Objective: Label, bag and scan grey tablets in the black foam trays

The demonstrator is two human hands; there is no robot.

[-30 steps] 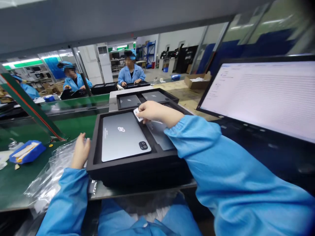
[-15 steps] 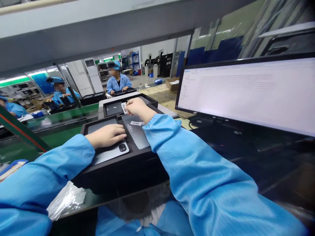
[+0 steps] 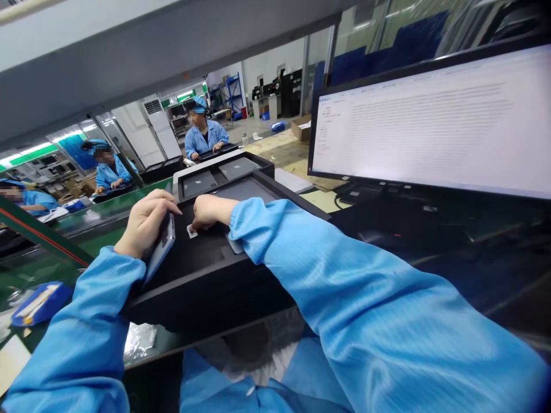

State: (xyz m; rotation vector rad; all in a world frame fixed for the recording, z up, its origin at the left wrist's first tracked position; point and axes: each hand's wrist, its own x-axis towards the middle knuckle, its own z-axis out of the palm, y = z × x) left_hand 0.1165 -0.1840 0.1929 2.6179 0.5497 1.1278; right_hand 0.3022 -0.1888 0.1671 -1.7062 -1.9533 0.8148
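My left hand (image 3: 146,223) grips a grey tablet (image 3: 160,248) and holds it tilted up on its long edge, at the left side of a black foam tray (image 3: 202,274). Inside the uncovered left compartment, my right hand (image 3: 209,211) has its fingers closed on a small white label (image 3: 191,232), low over the black floor. Whether the label touches the floor I cannot tell. Another tablet (image 3: 253,192) lies flat in the right compartment, partly covered by my right sleeve.
Behind stands a second black tray with dark flat devices (image 3: 239,167). A monitor (image 3: 413,126) fills the right side. At left lie a blue box (image 3: 42,304) and clear plastic bags (image 3: 140,339). Several co-workers in blue sit across the green line, one person (image 3: 205,135) facing this way.
My left hand has lifted the tablet from lying flat to tilted on edge. My right hand has moved with the label from the rear tray into the left compartment.
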